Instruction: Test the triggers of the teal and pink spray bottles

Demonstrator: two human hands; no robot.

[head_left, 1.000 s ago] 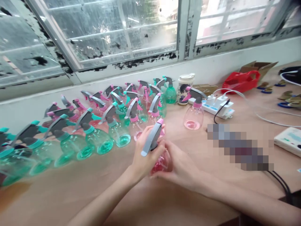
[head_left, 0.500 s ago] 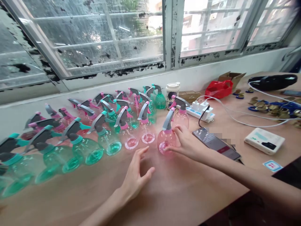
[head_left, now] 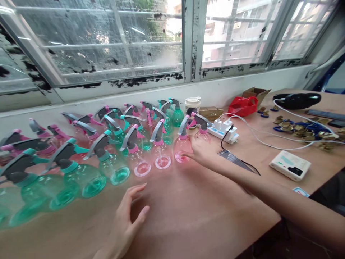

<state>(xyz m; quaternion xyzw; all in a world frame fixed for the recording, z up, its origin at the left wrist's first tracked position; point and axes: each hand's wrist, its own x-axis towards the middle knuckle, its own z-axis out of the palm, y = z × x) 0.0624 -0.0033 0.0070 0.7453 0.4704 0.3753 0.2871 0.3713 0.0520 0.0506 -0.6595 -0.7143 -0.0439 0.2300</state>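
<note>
My right hand grips the body of a pink spray bottle from its right side; the bottle stands upright with its grey and pink trigger head on top. Just behind it is another pink spray bottle, partly covered by my hand. To the left stands a clear pink spray bottle, and beside that one more pink bottle. My left hand hovers low over the table, fingers apart and holding nothing. Green spray bottles, such as one near the front, fill the left side in rows.
Right of the bottles lie a white power strip with chargers and cables, a phone and a white box-shaped device. A paper cup, a red plastic bag and brass-coloured pieces sit farther back.
My right hand has moved the pink spray bottle back, closer to the row of bottles. The left hand has drawn down and left. The view has shifted slightly.
</note>
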